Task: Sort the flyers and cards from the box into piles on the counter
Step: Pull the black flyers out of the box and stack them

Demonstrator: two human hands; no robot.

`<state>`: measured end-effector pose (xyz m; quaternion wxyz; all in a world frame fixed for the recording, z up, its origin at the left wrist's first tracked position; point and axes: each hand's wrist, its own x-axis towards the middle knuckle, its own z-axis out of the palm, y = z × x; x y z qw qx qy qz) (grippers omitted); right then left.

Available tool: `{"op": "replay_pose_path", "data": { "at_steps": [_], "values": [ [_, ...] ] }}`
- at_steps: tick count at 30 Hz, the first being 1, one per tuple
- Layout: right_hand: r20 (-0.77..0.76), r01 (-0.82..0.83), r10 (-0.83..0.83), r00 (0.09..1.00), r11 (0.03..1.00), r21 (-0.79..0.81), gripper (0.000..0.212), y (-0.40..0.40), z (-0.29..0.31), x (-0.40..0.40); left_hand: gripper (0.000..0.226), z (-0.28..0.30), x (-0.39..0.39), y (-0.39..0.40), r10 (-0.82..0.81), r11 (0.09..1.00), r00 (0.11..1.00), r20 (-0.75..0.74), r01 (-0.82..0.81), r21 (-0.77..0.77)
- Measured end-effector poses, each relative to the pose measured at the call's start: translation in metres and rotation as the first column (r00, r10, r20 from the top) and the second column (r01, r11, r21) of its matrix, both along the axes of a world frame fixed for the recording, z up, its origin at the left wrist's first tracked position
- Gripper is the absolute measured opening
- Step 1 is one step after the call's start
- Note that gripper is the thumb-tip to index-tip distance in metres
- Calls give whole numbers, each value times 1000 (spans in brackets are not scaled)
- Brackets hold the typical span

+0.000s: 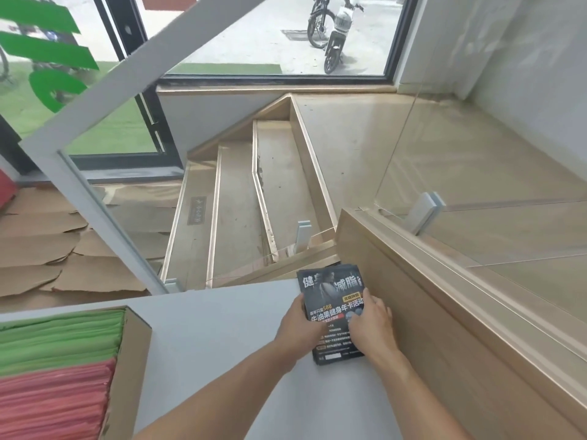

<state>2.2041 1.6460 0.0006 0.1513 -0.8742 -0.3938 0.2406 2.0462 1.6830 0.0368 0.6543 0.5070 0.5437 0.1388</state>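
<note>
**Both hands on the black flyer stack at the bench's far right**

Two bare forearms reach in from the bottom edge, angling up and right across the pale grey bench. Down at the lower left sits the brown cardboard box, open-topped, packed with green sheets at its far end and red sheets nearer the camera, all standing on edge.

Now to the action: the left hand grips the left edge of the stack of black glossy flyers, thumb on top, fingers tucked out of sight below. The right hand lies on the stack's right side, fingers loosely curved over the printed face, thumb stretched up along it; whether it pinches a sheet, I cannot tell. That stack lies flat on the bench, its right edge just beside the light wooden side panel of the raised landing, white and yellow print facing up.

Beyond the bench edge, tan stairs drop away, with flattened brown cardboard covering the floor to the left. Furthest out, through the window, a black-and-white scooter is parked.
</note>
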Motion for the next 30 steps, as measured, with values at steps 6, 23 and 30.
{"op": "replay_pose_path", "data": {
  "at_steps": [6,23,30],
  "values": [
    [-6,-72,72,997,991,-112,52,7,9,4,73,-8,6,2,-48,999,999,-13,48,23],
    [123,-431,498,859,831,-352,46,102,39,18,99,-31,16,-28,-211,806,811,-546,460,372],
    [211,-440,522,826,832,-337,53,97,30,19,98,-35,17,-29,-193,817,822,-536,437,376]
  ]
}}
